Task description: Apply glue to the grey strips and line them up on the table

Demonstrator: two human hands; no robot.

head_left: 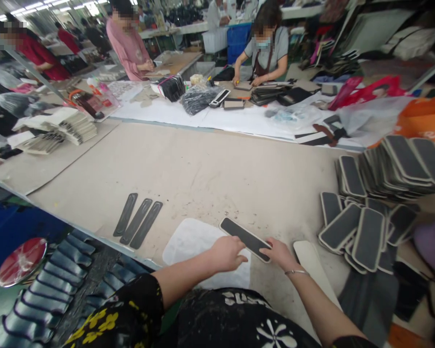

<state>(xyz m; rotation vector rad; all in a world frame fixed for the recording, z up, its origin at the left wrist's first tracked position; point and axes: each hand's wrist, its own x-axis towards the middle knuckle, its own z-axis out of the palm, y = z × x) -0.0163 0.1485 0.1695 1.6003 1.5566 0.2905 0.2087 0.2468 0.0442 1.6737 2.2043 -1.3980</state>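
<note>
A dark grey rounded panel with a pale border (243, 237) lies slanted in front of me. My right hand (280, 253) pinches its right end between thumb and fingers. Over the panel's near edge is my left hand (229, 252), its fingers loosely bent and apart; I see nothing in its grasp. Beneath my left forearm a white rounded sheet (192, 241) is partly hidden. Three narrow glossy dark strips (141, 223) lie side by side to the left. Similar bordered panels (369, 239) are heaped loosely on the right.
Tall stacks of bordered panels (395, 166) stand behind the loose heap. A long cream piece (317, 266) lies by my right wrist. Left of the table are a red round stool (22, 262) and rows of dark glossy pieces (54, 285). A co-worker (266, 53) works across the table.
</note>
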